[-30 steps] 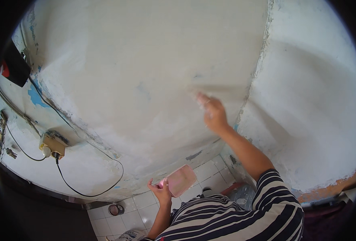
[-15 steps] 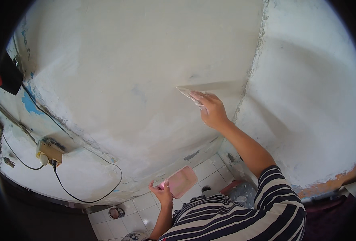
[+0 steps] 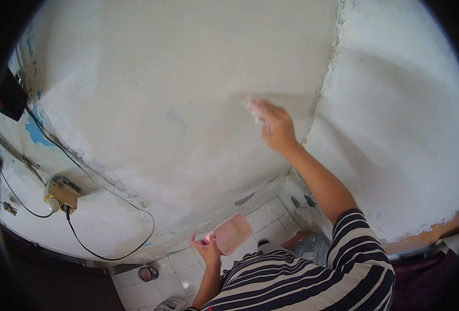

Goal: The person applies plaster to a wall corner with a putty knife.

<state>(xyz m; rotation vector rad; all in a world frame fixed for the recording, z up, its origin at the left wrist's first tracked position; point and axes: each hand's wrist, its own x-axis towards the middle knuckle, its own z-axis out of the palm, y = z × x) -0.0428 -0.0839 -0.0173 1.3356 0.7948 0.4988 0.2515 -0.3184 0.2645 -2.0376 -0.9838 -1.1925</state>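
Note:
My right hand [image 3: 279, 127] is closed on a putty knife [image 3: 248, 101] whose blade points left, at the pale plastered wall [image 3: 162, 57]. Motion smears the knife and fingertips, and whether the blade touches the plaster is hard to tell. White smudges show on the fingers. Lower down, my left hand [image 3: 208, 251] grips a shallow pink plastic tray [image 3: 234, 233] by its near left end, thumb over the rim. A thin pale film coats the inside of the tray. Faint bluish patches mark the plaster left of the knife.
A rough corner seam [image 3: 320, 98] meets a white side wall [image 3: 395, 129] on the right. At left, a socket box [image 3: 61, 197] has a looping black cable [image 3: 107, 257]. Below lie white floor tiles [image 3: 172, 282], an open can [image 3: 146, 273] and a bucket [image 3: 171, 305].
My right hand and the putty knife have moved a little upward along the wall. My left hand keeps the pink tray in nearly the same place.

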